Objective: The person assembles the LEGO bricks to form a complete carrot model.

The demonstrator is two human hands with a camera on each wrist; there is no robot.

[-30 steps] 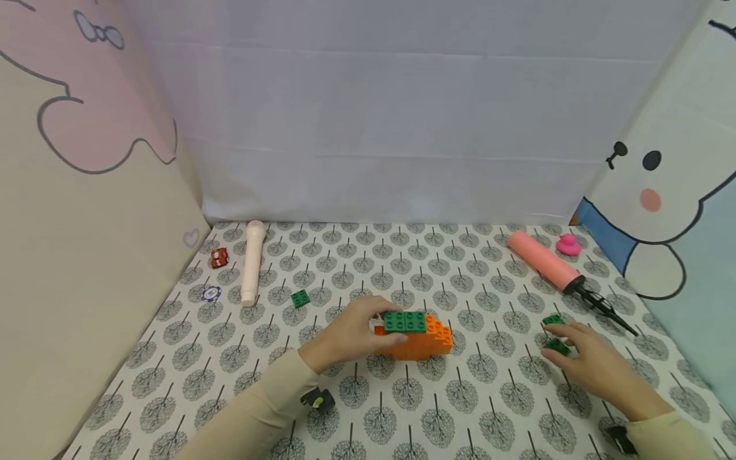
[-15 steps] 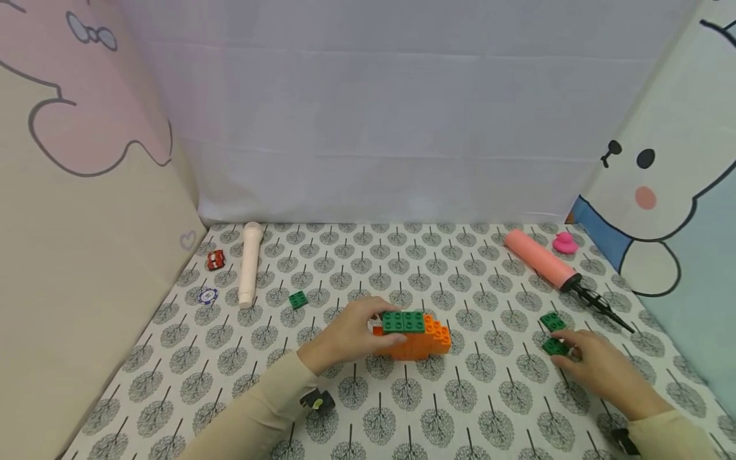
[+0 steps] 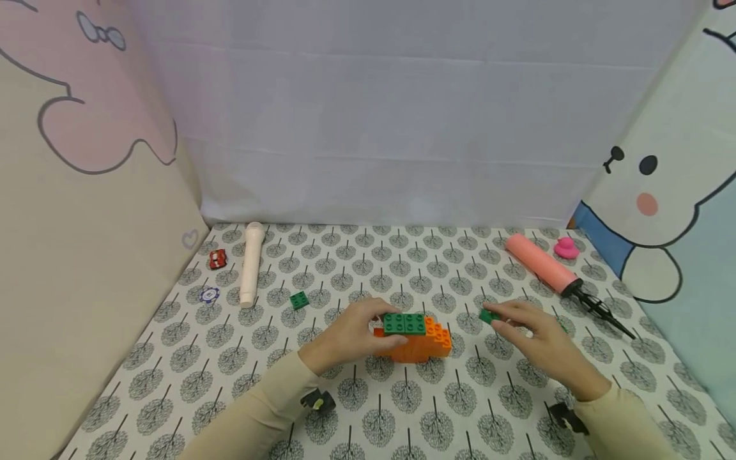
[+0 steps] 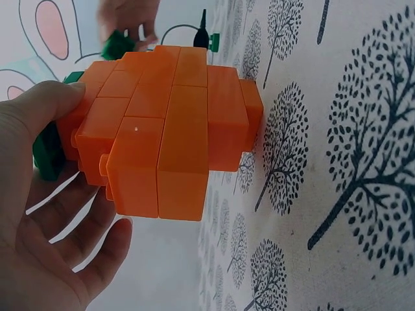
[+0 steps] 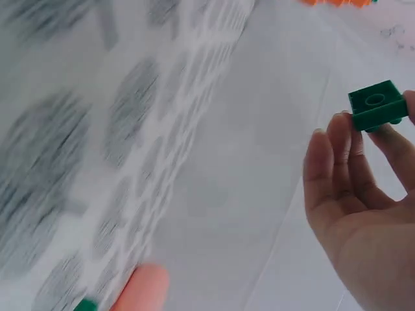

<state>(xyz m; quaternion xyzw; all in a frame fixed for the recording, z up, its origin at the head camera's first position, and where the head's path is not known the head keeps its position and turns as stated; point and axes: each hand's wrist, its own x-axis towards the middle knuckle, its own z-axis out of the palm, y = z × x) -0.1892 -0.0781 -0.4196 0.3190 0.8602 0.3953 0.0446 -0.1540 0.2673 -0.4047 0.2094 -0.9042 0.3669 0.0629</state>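
Observation:
My left hand (image 3: 351, 332) holds a build of orange toy bricks (image 3: 420, 349) from its left side, thumb and fingers around it. Two green bricks (image 3: 405, 323) sit side by side on its top, beside a stepped row of orange studs. In the left wrist view the orange underside (image 4: 162, 123) faces the camera, widest in the middle. To the right, my right hand (image 3: 537, 338) pinches a small square green brick (image 3: 487, 316) between thumb and fingers. The right wrist view shows that brick (image 5: 377, 107) with its hollow underside up.
Another green brick (image 3: 562, 324) is mostly hidden behind the right hand; one more (image 3: 299, 300) lies left of the build. A pink pump (image 3: 543, 263) and pink duck (image 3: 566, 248) are back right. Back left are a white microphone-shaped stick (image 3: 251, 265), a red toy car (image 3: 218, 259) and a poker chip (image 3: 209, 294).
My right hand has picked up the nearer of two green bricks on the right and carried it left, toward the orange build. My left hand has stayed in place on the build.

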